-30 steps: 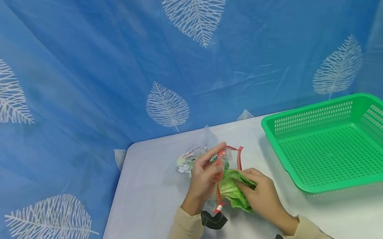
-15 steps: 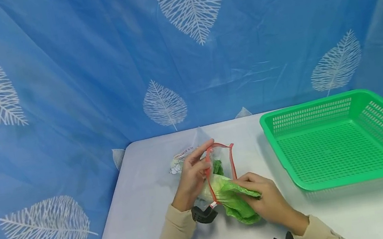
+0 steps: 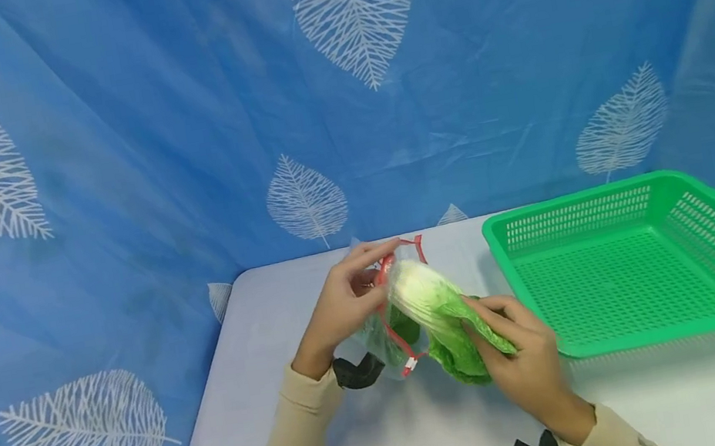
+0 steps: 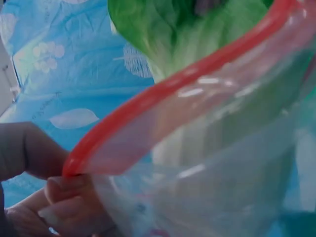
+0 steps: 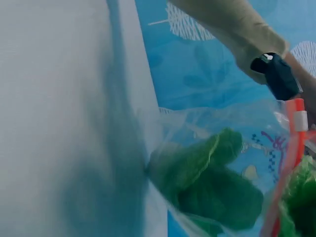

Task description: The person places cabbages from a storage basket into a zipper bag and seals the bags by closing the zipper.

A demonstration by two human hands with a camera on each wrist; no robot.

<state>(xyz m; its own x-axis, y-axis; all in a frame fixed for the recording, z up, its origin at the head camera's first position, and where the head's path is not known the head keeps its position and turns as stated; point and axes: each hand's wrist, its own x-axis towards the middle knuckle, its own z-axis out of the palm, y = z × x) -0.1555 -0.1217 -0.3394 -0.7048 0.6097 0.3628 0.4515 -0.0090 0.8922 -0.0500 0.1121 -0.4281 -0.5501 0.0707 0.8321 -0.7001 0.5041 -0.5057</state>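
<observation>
My left hand point(image 3: 336, 308) pinches the red zip edge of a clear plastic bag point(image 4: 133, 111), keeping its mouth apart. A head of Chinese cabbage point(image 3: 428, 294), pale at the base and green at the leaves, lies at the bag's mouth. Its leafy end is outside, and my right hand point(image 3: 526, 356) grips those leaves between thumb and fingers. The cabbage's pale base points up and left, close to my left fingers. Another green leafy vegetable point(image 5: 212, 182) shows through the bag's printed plastic in the right wrist view.
A green plastic basket point(image 3: 515, 268) with slotted walls stands on the white table point(image 3: 399, 442) to the right. A blue curtain point(image 3: 489, 77) with white leaf prints hangs behind and to the left. Black wrist mounts point(image 3: 358, 371) sit at both wrists.
My right hand has moved right, drawing the Chinese cabbage out of the bag until its pale base shows. My left hand has shifted left and up with the bag's edge.
</observation>
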